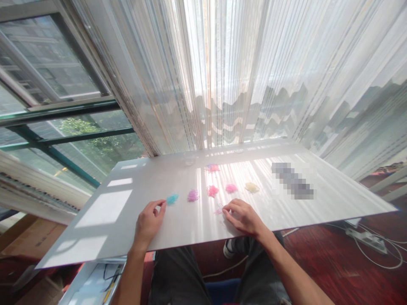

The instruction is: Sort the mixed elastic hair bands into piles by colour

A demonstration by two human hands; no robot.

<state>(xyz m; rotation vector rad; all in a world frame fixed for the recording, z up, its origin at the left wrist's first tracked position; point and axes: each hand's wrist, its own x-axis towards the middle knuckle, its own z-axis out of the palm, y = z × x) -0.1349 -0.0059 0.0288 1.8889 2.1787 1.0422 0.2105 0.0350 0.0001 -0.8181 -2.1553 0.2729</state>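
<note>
We take the red pile (212, 191) on the white counter (187, 228) as our landmark. The pale pink tangle (218, 209) lies nearer to us than this pile, slightly to its right, and shows no clear long axis. Our right hand (243, 216) is the nearer one: the tangle sits at its fingertips, on their left side. These fingers are bent and close together, but we cannot tell whether they grip a strand. Our left hand (149, 222), to the left of the red pile, has thumb and forefinger almost meeting at the edge of the teal pile (172, 199); what it holds, if anything, we cannot tell. Between the teal and red piles lies the purple pile (192, 195).
</note>
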